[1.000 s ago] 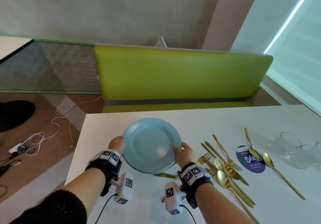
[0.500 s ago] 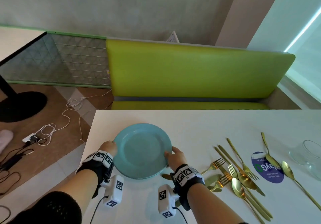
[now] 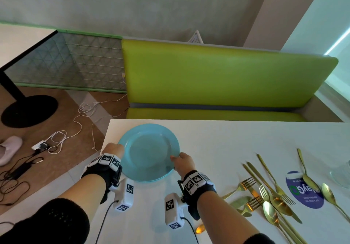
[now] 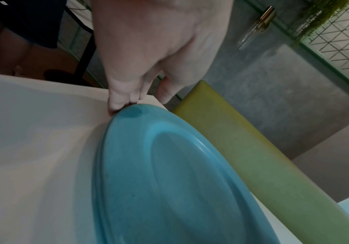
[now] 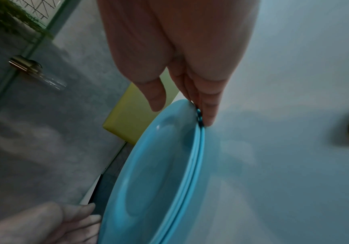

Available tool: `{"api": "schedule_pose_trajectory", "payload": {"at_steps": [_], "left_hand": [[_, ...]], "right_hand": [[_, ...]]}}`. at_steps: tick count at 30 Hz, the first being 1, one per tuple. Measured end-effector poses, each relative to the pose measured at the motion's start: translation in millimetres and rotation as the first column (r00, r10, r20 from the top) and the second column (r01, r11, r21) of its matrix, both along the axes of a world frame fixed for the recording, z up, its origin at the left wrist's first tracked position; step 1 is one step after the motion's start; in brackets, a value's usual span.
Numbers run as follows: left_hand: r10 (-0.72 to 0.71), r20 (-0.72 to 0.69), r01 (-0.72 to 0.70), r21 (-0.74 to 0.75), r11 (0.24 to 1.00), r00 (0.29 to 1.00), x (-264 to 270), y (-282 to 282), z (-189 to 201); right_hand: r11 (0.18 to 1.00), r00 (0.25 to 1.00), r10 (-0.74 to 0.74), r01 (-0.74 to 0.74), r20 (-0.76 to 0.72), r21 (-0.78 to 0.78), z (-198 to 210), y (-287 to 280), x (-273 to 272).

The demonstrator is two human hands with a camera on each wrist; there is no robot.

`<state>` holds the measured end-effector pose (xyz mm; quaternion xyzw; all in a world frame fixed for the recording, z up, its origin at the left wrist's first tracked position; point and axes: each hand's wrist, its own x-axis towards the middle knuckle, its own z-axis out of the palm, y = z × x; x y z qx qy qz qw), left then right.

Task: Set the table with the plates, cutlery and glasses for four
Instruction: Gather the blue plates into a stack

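Both hands are on the blue plates [image 3: 149,153], a small stack by the look of the doubled rim in the right wrist view, though it's blurry. Left hand [image 3: 113,150] grips the left edge, fingers [image 4: 119,99] curled under the rim. Right hand [image 3: 184,163] pinches the right edge, thumb on top. The stack sits at the table's [image 3: 236,139] far left corner, by the green bench [image 3: 217,77]. Gold cutlery [image 3: 269,190] lies off to the right, well apart
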<state>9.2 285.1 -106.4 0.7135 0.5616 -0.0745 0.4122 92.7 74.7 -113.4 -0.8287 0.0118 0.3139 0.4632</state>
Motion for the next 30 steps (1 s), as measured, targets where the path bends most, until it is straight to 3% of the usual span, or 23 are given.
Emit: {"api": "schedule_pose_trajectory", "payload": {"at_steps": [5, 12, 17, 21, 25, 30], "left_hand": [[0.123, 0.047, -0.124, 0.002, 0.992, 0.991, -1, 6, 3], [0.189, 0.147, -0.183, -0.052, 0.982, 0.971, -7, 12, 1], [0.197, 0.2, -0.182, -0.093, 0.979, 0.96, -5, 15, 1], [0.234, 0.187, -0.237, -0.008, 0.971, 0.954, -3, 1, 13], [0.181, 0.212, -0.219, 0.172, 0.961, 0.96, 9, -22, 27], [-0.04, 0.336, -0.024, 0.184, 0.983, 0.941, 47, -79, 52]], "right_hand": [[0.996, 0.999, -0.017, 0.021, -0.045, 0.088, 23, 9, -6], [0.986, 0.992, -0.044, 0.063, -0.117, 0.158, 23, 14, -6], [0.986, 0.992, -0.019, 0.04, -0.128, 0.163, 23, 13, -4], [0.995, 0.993, 0.044, -0.034, -0.109, 0.098, 26, 9, -2], [0.995, 0.994, 0.016, -0.005, -0.11, 0.096, 33, -11, 5], [0.992, 0.984, -0.087, 0.099, -0.154, 0.073, 63, -87, 17]]}}
